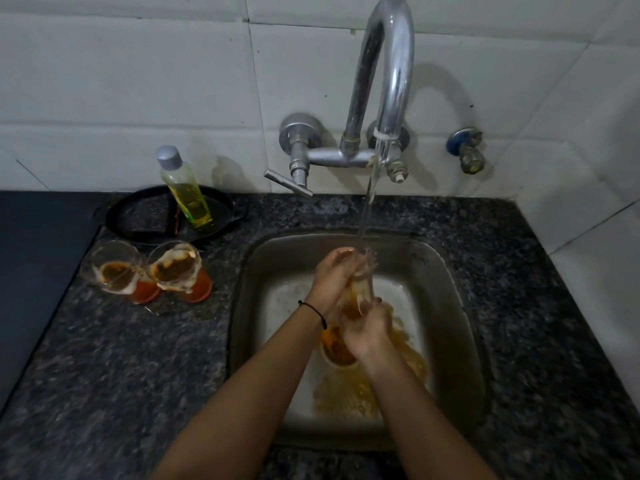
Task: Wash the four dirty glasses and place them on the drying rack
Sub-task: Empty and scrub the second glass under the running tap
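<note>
As water runs from the tap (384,81) in a thin stream (367,209), both hands meet over the middle of the sink (242,306) with the glass (358,289) caught between them. Left hand (332,275) is curled round its upper end, right under the stream, fingers wrapped tight. Right hand (367,332) is clamped round the lower end, closer to the sink's near edge. The glass is tilted and smeared with orange-brown residue, and water splashes off its top. Down on the sink floor, directly beneath the hands, sits a second glass (339,355) with orange muck inside, and brownish water spreads toward the sink's near wall. A black wristband (313,308) circles the left wrist. Out on the speckled dark counter (121,358) left of the sink, two more stand side by side: the near counter glass (176,268) close to the sink's left rim and the far counter glass (110,268) beyond it, both coated in orange and white residue. Behind those, off the sink's back-left corner, a clear bottle (185,188) of yellow liquid with a grey cap leans in a black pan (138,216). White tiles (138,81) back the sink, and a small valve (465,150) is mounted on them above its right side.
</note>
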